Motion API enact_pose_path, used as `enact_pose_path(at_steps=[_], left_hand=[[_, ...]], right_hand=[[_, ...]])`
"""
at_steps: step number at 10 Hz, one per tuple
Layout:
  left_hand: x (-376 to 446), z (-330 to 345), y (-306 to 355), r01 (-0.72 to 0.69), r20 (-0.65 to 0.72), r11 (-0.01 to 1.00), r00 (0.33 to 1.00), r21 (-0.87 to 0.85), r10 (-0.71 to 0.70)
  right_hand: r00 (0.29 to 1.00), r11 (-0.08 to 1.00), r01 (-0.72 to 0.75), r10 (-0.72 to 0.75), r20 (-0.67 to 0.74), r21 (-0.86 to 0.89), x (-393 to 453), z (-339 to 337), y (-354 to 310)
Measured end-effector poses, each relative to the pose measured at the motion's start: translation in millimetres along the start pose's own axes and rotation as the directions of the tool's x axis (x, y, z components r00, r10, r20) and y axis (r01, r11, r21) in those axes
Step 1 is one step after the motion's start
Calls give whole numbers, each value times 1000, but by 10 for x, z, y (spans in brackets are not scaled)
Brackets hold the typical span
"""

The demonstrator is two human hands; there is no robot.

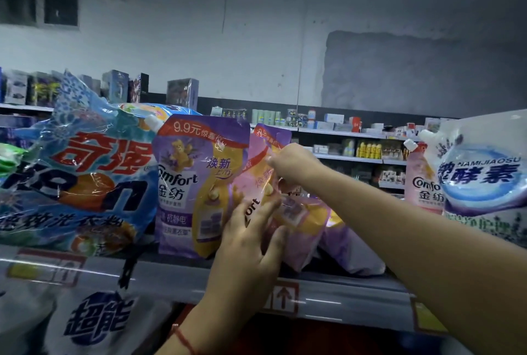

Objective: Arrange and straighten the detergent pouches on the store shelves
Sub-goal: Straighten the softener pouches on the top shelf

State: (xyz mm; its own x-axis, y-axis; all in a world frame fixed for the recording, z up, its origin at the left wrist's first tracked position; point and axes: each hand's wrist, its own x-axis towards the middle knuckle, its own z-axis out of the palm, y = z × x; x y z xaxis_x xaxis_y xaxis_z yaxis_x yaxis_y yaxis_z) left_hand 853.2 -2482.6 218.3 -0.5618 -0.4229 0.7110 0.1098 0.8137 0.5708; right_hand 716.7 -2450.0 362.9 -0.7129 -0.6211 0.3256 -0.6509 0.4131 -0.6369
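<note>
Head view: right hand [291,162] pinches the tilted purple pouch [263,183] at its top; left hand [251,243] presses flat, fingers straight, against its front, on the shelf [171,274].

I read "Comfort 金纺" on the upright purple pouch [199,183], with "9.9元惊喜价" on its red band and "焕新" beside the bear. The big blue bag [77,172] to its left says "奇强" in red. On the tilted pink pouch [262,183] I make out only "ort". The white pouch [482,177] at right reads "NAMIJIAOSU"; the pink pouch [422,183] beside it "Comfo 金纺". Below, a white bag [97,320] shows "超能".
</note>
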Motion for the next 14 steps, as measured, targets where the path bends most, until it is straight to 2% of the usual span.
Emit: enact_pose_path(at_steps=[1, 2, 3, 4, 6, 8, 9, 10, 11, 12, 13, 14], left_hand=[[-1, 70, -42, -6, 10, 1000, 1000, 3, 6], [-12, 121, -30, -71, -9, 997, 997, 42, 71], [40, 111, 9, 11, -4, 1000, 1000, 2, -11], [83, 134, 91, 40, 40, 996, 999, -73, -38], [180, 171, 148, 49, 40, 973, 998, -226, -41], [306, 291, 124, 94, 63, 954, 995, -285, -80], [355, 290, 154, 1, -5, 968, 1000, -251, -3], [400, 248, 148, -101, -20, 993, 995, -64, 100], [418, 210, 94, -167, 36, 969, 986, 180, 163], [411, 207, -12, -172, 142, 907, 982, 384, 126], [401, 190, -101, -112, 195, 886, 981, 450, 25], [399, 151, -102, -80, 192, 878, 981, 472, -13]], right_hand=[[998, 993, -33, 38, -42, 118, -74, -133, -60], [991, 981, -39, 63, -122, 187, -167, -274, -92], [987, 952, -21, 69, -146, 305, -237, -411, -111], [985, 938, 20, 41, -169, 345, -294, -497, -117], [981, 874, 82, 15, -194, 480, -472, -505, -54], [985, 790, 109, -5, -171, 603, -553, -441, 54], [988, 745, 95, 11, -156, 660, -614, -447, 105], [987, 676, 64, 66, -147, 734, -619, -461, 185], [982, 603, 8, 145, -119, 798, -587, -414, 321], [978, 579, -56, 195, -71, 813, -559, -294, 410], [986, 638, -64, 160, -50, 767, -520, -218, 444], [992, 771, 27, 57, -111, 636, -495, -209, 447]])
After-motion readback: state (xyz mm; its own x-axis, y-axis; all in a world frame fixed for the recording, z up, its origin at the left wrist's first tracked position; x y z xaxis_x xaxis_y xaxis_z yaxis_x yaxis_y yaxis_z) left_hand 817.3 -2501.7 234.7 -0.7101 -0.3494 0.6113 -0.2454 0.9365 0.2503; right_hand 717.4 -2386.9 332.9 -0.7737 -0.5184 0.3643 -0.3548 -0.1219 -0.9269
